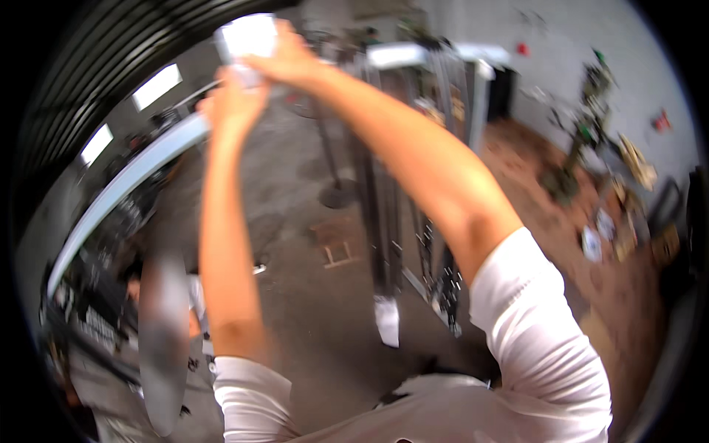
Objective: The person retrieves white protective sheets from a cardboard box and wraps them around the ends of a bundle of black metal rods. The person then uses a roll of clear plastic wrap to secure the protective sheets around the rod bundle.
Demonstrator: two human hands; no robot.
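Observation:
Both of my arms reach up and forward, to the upper left of the head view. My right hand is closed around the right side of a bright white block-shaped thing, which is too washed out to make out its kind. Just below, my left hand grips the lower part of the same thing, its fingers smeared by motion. A long white beam, bent by the lens, runs from near my left hand down to the left.
Dark strips hang from a white frame right of centre, one ending in a white tip. A blurred grey elongated thing and a partly hidden person are lower left. A round-based stand and plant stand beyond.

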